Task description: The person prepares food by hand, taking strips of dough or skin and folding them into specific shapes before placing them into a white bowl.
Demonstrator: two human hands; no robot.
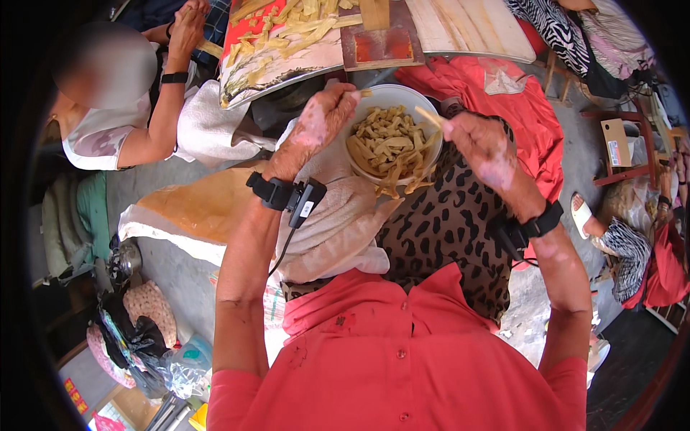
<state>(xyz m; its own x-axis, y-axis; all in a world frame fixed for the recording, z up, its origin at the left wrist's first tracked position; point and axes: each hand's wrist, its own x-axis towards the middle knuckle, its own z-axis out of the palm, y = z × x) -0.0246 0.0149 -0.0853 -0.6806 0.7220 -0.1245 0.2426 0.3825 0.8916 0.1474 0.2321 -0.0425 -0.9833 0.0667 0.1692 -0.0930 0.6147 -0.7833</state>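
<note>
A white bowl point(407, 92) full of short pale-yellow dried strips point(388, 140) rests at my lap, and a few longer strips hang over its near rim. To the left of the bowl, my left hand point(320, 121) is closed, with the tip of a small yellowish piece point(366, 93) poking from its fingers. My right hand point(478, 141) is raised over the bowl's right rim. Its thumb and fingers pinch one yellowish strip point(428, 116) that points toward the bowl.
Ahead stands a board-topped table point(287, 63) strewn with more strips. A dark wooden block point(352, 52) with a red patch sits at its edge beside a pale board point(467, 29). Another person point(136, 133) sits at left. An orange-and-white sack point(187, 205) lies by my left arm.
</note>
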